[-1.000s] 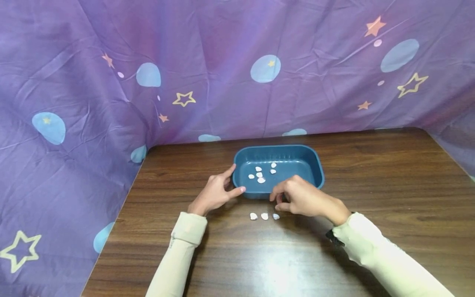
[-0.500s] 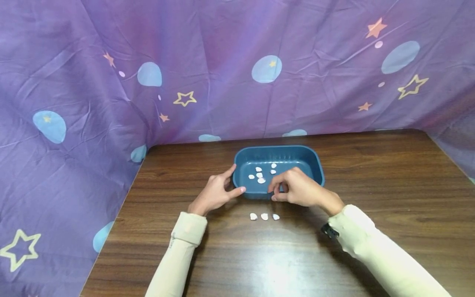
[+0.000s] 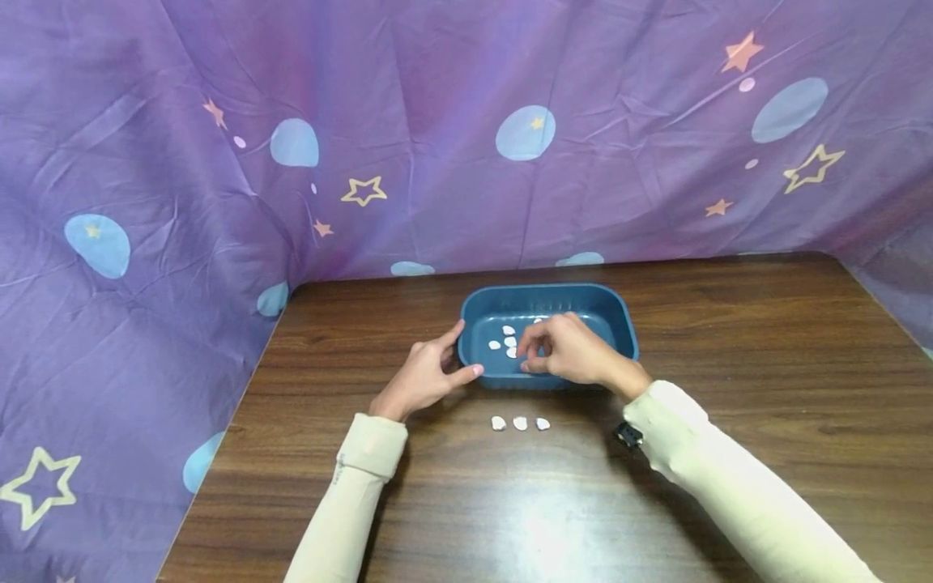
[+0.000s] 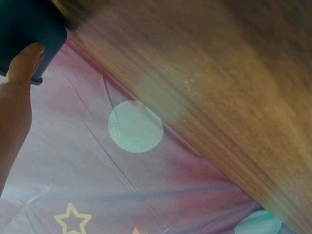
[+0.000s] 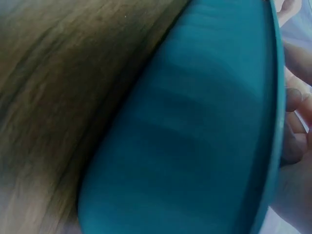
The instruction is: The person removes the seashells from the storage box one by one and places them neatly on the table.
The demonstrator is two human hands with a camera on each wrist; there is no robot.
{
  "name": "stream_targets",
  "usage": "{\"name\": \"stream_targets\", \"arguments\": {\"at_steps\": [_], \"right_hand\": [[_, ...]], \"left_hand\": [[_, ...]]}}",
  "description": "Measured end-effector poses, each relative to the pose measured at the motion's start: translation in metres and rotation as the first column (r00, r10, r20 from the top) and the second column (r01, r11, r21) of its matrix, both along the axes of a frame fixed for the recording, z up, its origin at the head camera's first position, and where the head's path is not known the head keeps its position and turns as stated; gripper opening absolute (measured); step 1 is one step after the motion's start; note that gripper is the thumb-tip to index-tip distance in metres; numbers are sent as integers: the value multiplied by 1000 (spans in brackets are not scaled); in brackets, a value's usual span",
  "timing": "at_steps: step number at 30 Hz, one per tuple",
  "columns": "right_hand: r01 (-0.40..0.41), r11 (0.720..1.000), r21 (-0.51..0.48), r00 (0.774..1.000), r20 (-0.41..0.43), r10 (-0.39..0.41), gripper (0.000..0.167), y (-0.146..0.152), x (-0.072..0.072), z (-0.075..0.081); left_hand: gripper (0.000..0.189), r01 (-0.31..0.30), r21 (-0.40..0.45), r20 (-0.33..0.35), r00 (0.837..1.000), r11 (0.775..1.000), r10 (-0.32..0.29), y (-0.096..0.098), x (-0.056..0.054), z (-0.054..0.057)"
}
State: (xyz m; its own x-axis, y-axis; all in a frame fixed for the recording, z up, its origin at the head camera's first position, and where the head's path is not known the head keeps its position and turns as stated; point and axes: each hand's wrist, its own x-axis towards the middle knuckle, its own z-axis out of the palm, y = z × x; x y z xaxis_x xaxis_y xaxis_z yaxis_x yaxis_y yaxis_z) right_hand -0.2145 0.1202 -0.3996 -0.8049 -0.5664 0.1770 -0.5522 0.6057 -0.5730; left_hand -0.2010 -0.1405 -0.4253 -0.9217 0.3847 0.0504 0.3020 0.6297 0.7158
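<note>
A blue plastic tub (image 3: 477, 301) stands on the wooden table. Small white pebble-like pieces (image 3: 494, 345) lie inside it. My left hand (image 3: 423, 376) holds the tub's left near corner, index finger at the left rim and thumb over the front rim; in the left wrist view the thumb (image 4: 27, 66) lies on the tub's wall. My right hand (image 3: 572, 348) reaches over the front rim, fingers bent, thumb and forefinger apart, with the forefinger right at a white piece (image 3: 512, 353). It hides part of the tub's inside. Three white pieces (image 3: 520, 423) lie in a row in front.
The wooden table (image 3: 350, 324) runs to a purple curtain (image 3: 437, 97) with stars and blue ovals at the back and left. A small black device (image 3: 628, 436) sits at the right cuff. In the right wrist view, the tub's outer wall (image 5: 185, 122) fills the middle.
My right hand has moved from beside the row of pieces, away and leftward over the front rim, into the tub. The left hand stays at the corner.
</note>
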Motion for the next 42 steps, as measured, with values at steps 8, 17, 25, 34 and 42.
{"name": "stream_targets", "arguments": {"at_steps": [8, 17, 25, 34, 42], "right_hand": [[60, 997, 49, 997, 52, -63, 13, -9, -11, -9], [99, 984, 148, 995, 9, -101, 16, -15, -14, -8], [148, 964, 221, 984, 61, -165, 20, -21, -18, -12], [162, 947, 275, 978, 80, -191, 30, -25, -23, -15], [181, 940, 288, 975, 74, -210, 22, -28, -26, -18]], "left_hand": [[89, -2, -21, -3, 1000, 1000, 2, -1, 1, 0], [88, 2, -10, -5, 1000, 1000, -2, 0, 0, 0], [89, -4, -8, -2, 1000, 1000, 4, 0, 0, 0], [89, -5, -18, -1, 1000, 1000, 4, -1, -1, 1], [89, 10, 17, 5, 1000, 1000, -10, -1, -2, -2]]}}
